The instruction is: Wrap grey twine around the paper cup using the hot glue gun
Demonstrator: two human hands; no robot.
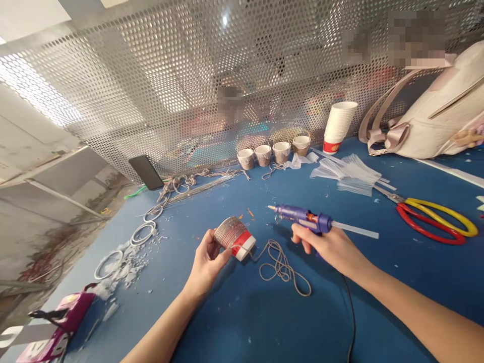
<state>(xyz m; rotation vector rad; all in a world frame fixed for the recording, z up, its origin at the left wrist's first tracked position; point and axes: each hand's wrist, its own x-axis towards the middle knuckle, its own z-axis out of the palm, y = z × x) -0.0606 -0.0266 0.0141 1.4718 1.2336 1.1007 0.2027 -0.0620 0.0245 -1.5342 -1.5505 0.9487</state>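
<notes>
My left hand [207,261] is closed around a paper cup [234,237] lying on its side, mostly wrapped in grey cord with a red and white band still bare. A loose tail of cord [282,267] runs from the cup and lies coiled on the blue table [242,322]. My right hand [328,247] grips a purple glue gun [302,218] by its handle, its nozzle pointing left toward the cup and a clear glue stick jutting from its back. The gun's black cable trails toward me.
Several cord-wrapped cups [272,152] stand against the perforated metal screen [212,85]. A stack of paper cups [338,126], clear strips [348,174], red and yellow scissors [434,219], a pale bag [438,116], a phone [145,172], white rings [141,233] and a pink object [56,322] lie around.
</notes>
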